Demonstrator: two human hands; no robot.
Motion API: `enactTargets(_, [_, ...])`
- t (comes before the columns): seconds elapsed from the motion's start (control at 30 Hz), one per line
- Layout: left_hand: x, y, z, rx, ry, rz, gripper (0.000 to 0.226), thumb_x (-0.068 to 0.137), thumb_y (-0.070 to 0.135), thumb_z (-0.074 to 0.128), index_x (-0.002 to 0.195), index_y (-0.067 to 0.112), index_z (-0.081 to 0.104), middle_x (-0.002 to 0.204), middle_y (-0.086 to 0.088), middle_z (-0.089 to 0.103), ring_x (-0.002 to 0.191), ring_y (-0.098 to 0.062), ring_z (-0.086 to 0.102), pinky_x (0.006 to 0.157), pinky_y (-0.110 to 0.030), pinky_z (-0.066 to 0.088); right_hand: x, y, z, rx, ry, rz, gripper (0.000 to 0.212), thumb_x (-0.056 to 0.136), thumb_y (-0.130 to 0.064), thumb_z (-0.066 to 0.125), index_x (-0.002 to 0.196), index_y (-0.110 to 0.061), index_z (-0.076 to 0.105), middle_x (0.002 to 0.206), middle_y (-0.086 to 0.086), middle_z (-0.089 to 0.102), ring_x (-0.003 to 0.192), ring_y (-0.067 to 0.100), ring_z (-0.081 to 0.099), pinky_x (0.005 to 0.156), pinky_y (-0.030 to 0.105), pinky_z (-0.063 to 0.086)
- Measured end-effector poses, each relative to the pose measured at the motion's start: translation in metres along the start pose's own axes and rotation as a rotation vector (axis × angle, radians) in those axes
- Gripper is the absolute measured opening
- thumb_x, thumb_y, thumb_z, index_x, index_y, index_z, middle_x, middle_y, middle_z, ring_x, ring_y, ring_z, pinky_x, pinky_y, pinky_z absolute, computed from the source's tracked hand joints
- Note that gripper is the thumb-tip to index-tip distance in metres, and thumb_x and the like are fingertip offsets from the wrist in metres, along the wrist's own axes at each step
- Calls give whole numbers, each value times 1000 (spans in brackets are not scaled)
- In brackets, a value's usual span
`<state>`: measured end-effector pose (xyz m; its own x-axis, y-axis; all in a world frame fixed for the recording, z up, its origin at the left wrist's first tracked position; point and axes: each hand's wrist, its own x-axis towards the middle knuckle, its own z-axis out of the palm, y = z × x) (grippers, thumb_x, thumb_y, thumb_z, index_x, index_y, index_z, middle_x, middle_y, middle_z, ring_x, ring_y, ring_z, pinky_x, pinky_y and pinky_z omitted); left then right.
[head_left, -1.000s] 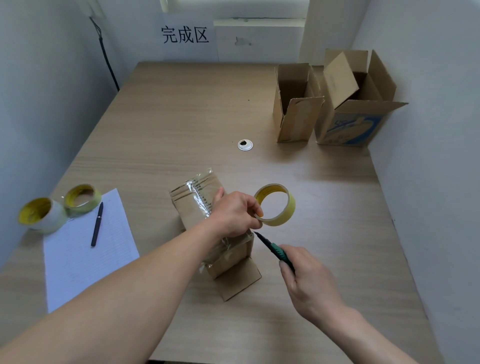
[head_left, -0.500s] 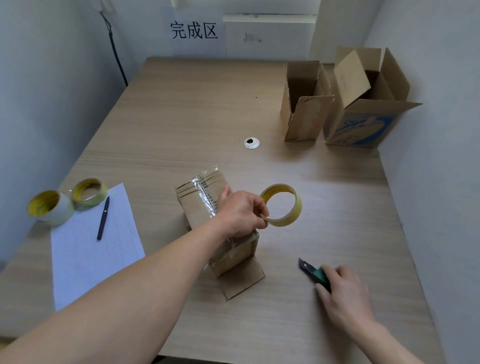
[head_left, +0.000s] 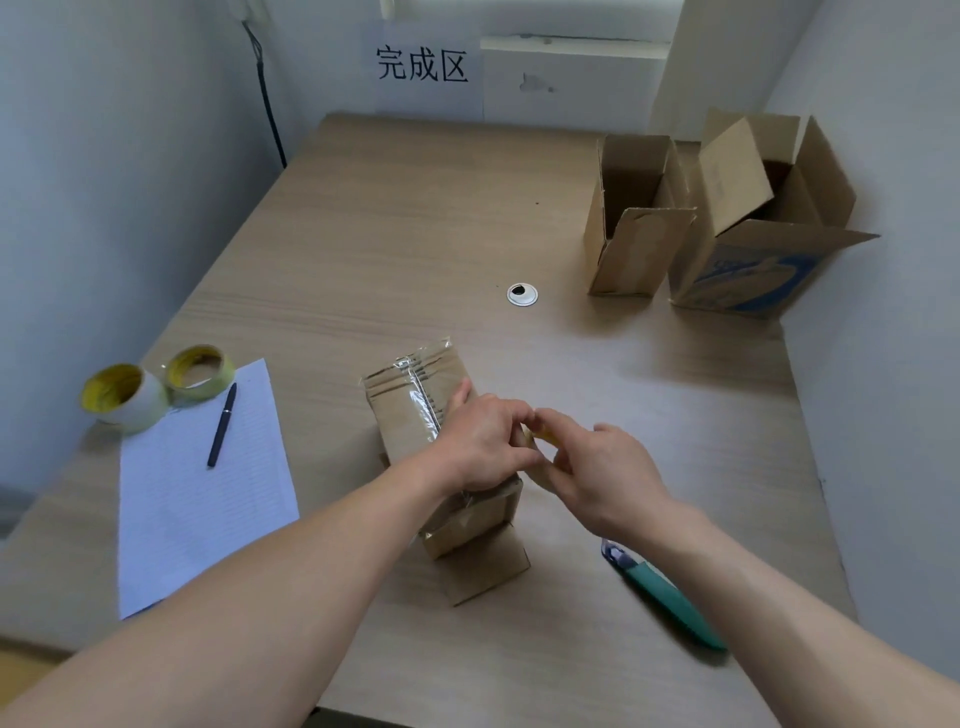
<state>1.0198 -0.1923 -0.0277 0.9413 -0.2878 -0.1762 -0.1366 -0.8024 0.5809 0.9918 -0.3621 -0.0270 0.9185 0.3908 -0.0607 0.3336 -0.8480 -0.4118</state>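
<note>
Left hand and right hand both pinch the tape by the box; it is likely light and sticky, best gripped at its rim.

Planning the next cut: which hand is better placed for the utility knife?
Right. The utility knife lies beside the right forearm, nearer the right hand; the left hand rests on the carton and both hands pinch the tape roll.

Person, head view: two forearms, bare up to the frame edge; left hand and right hand, both bare.
</note>
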Motion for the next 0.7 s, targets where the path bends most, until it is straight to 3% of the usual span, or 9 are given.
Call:
enactTargets(0.07, [-1,0,1,29,2,10,21,83,33,67,102,33,58,75,18,64,109,-9,52,121,-46,-3,3,0,0,74,-47,32,40,95,-46,53,132,-34,44,84,-9,70,84,28,63,70,36,45])
enactTargets(0.23, [-6,-4,-1,63,-70,50,35,66,41,62,94,31,43,73,17,61,98,-9,46,120,-44,-1,17,-1,5,180,-218,92,33,86,-20,55,115,-33,45,80,-8,62,80,24,57,73,41,49])
enactTargets(0.4, [-9,-11,1,184,-72,148,45,66,42,72,92,27,39,78,15,48,92,-11,40,120,-48,3,26,3,4,318,-237,117,24,80,-15,57,81,-38,50,67,-9,55,70,17,51,69,38,44])
enactTargets(0.5, [-9,-11,3,181,-28,156,47,66,38,76,91,27,38,81,12,45,88,-12,39,121,-46,3,30,6,2,304,-253,81,34,78,-15,57,74,-48,56,59,-21,53,60,7,45,61,28,39])
enactTargets(0.7, [-10,-11,4,187,-34,154,51,64,35,74,94,29,33,84,9,47,89,-10,37,121,-45,1,33,16,6,314,-292,60,18,81,-18,63,71,-32,60,53,-21,50,54,8,41,58,28,36])
